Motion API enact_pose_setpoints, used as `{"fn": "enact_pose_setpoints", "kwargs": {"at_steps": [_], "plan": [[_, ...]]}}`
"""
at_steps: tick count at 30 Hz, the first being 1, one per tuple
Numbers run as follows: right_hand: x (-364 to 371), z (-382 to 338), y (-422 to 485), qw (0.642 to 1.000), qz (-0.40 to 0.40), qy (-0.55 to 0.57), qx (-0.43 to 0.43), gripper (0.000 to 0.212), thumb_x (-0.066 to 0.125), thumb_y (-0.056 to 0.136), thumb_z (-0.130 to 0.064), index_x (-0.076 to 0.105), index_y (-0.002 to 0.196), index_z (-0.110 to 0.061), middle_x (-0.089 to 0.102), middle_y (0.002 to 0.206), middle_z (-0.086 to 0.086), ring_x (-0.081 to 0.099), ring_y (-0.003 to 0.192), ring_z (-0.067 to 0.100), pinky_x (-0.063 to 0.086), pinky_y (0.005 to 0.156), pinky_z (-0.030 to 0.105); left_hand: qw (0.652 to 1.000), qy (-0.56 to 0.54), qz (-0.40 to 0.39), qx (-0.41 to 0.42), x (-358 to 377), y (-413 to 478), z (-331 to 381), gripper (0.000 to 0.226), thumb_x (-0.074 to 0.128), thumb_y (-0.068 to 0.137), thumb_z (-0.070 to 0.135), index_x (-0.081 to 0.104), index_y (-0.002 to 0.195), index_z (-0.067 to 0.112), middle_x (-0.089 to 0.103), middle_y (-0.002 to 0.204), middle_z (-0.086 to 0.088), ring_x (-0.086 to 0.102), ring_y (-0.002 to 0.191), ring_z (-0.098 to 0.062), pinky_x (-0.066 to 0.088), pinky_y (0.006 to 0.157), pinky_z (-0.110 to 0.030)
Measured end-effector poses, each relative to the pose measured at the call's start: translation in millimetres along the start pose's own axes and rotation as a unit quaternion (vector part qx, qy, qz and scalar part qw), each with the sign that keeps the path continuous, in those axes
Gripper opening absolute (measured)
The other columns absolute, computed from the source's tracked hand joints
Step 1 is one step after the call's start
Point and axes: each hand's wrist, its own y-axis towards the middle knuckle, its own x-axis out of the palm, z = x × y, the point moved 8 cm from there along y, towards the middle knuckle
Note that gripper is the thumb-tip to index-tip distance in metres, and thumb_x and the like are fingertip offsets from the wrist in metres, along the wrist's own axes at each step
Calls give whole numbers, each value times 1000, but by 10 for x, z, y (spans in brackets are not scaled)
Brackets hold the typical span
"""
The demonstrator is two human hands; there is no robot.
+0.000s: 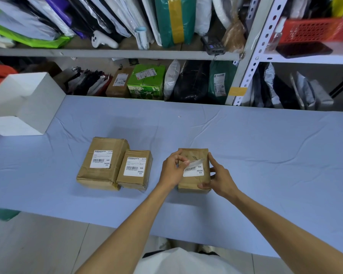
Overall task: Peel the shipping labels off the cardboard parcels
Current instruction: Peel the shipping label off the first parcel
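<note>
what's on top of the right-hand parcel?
A white label, its upper-left corner lifted and pinched by the left hand, which hides the label's left end. The right hand grips the parcel.

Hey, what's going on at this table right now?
A person is peeling a shipping label off the small cardboard parcel on the right. The left hand pinches the label's lifted upper corner while the right hand grips the parcel on the blue table. The label is only partly off. Beside it, the large parcel and the middle parcel have labels fully stuck on.
</note>
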Motion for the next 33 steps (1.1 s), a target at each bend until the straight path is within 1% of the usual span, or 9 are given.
{"fn": "enact_pose_setpoints", "kwargs": {"at_steps": [2,4,6,9,14,17,22,30,33], "plan": [[-1,4,5,1000,0,-2,0,114,81,66,4,13,152,-29,58,117,9,63,80,15,49,50,10,1000,3,-1,1,1,-7,11,12,63,89,12,59,78,15,42,149,-1,45,133,-21,42,92,-17],[-3,9,6,1000,0,0,4,114,81,66,4,13,151,-29,58,116,9,63,80,14,49,50,10,1000,5,-1,2,1,1,8,13,63,89,12,59,77,16,42,149,-1,46,133,-21,42,101,-27],[-7,15,11,1000,1,-3,5,115,81,66,3,13,151,-30,58,115,8,63,80,15,49,51,10,1000,7,-3,0,3,5,8,15,64,89,13,59,76,18,42,149,0,48,130,-22,44,102,-32],[-13,20,17,1000,4,-10,7,116,83,64,1,13,152,-29,58,113,6,64,81,17,52,53,12,1000,8,-5,-2,2,9,16,17,64,89,14,59,75,21,42,149,0,51,127,-22,47,99,-33],[-20,21,26,1000,2,-17,7,115,83,65,-1,13,152,-28,59,112,5,64,82,14,51,53,12,1000,7,-7,0,5,18,26,17,63,89,13,60,75,21,42,149,0,49,128,-22,44,91,-22],[-25,20,32,1000,1,-21,7,116,84,65,-3,12,152,-28,59,112,3,64,84,16,51,55,14,1000,7,-5,2,9,40,14,18,63,89,13,60,74,22,43,149,0,51,127,-24,47,98,-31],[-24,22,46,1000,-4,-29,10,116,85,65,-5,12,152,-28,57,114,3,62,84,15,49,53,13,1000,0,-8,-8,16,64,-36,19,64,89,13,60,73,23,43,148,1,52,126,-24,47,101,-42],[-27,46,59,999,-6,-27,19,116,85,64,-5,12,152,-29,57,117,5,61,85,15,48,51,12,1000,-6,-9,-10,24,56,-18,20,64,89,12,61,73,23,43,149,0,50,128,-24,48,100,-35],[-32,48,64,999,-6,-28,17,116,85,65,-5,12,152,-28,57,116,4,61,84,15,49,51,11,1000,-4,-10,-10,30,54,-2,18,64,89,12,61,74,23,42,150,-1,50,128,-23,49,94,-27]]}}
